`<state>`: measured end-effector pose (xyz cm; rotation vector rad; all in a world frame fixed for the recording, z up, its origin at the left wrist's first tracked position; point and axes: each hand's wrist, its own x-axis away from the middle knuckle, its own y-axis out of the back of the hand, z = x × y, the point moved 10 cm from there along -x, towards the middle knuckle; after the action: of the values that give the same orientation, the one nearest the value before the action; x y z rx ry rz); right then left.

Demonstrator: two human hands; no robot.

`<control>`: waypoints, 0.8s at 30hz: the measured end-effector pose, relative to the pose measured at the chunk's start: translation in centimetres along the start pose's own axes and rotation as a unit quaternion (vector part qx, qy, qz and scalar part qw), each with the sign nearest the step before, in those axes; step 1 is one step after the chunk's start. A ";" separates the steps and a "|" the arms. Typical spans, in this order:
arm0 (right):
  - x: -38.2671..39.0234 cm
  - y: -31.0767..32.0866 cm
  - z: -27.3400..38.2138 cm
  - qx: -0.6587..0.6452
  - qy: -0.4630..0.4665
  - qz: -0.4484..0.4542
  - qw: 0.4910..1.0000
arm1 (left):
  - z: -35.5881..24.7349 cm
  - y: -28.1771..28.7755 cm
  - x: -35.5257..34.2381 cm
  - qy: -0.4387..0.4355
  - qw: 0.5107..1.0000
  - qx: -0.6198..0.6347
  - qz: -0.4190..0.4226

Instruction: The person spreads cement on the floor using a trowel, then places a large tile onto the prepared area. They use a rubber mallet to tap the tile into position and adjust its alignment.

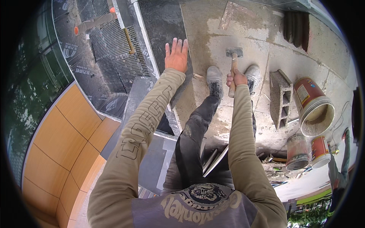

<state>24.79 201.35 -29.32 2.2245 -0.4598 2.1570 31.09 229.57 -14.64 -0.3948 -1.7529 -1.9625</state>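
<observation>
My right hand [238, 78] is wrapped round the wooden handle of a hammer [234, 53]. The hammer's grey, dusty block-shaped head points away from me, above the paved floor and between my shoes. With fingers stretched out, my left hand [176, 57] lies flat on a dark grey stone slab [161, 22]. This slab stands along the edge of a raised ledge at my left. Dust covers the slab's face and my fingers.
Left of the slab lie wire mesh [118, 57] and an orange-ended pipe [95, 22]. A hollow concrete block [280, 98] stands at right, beside a large red bucket [310, 91] and smaller buckets [297, 152]. Farther off are a flat trowel-like piece [227, 16] and a dark ribbed object [296, 30].
</observation>
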 end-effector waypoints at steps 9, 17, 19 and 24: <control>10.4 9.3 10.2 -0.238 0.426 -0.265 0.832 | 5.6 -11.5 -11.0 -0.043 0.886 -0.363 0.284; 1.0 -9.6 -13.1 -0.008 0.013 -0.042 0.999 | 6.9 -12.9 -11.8 -0.031 0.884 -0.365 0.291; 1.4 -3.8 -12.3 -0.038 0.022 -0.051 0.998 | 6.3 -13.2 -11.4 -0.034 0.881 -0.359 0.307; 8.8 11.2 3.7 -0.158 0.280 -0.069 0.944 | 4.8 -12.3 -9.5 -0.053 0.866 -0.374 0.327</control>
<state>26.05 188.07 -23.14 1.3579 -0.5492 2.3014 32.18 236.63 -29.29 -1.1930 -0.6512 -2.0038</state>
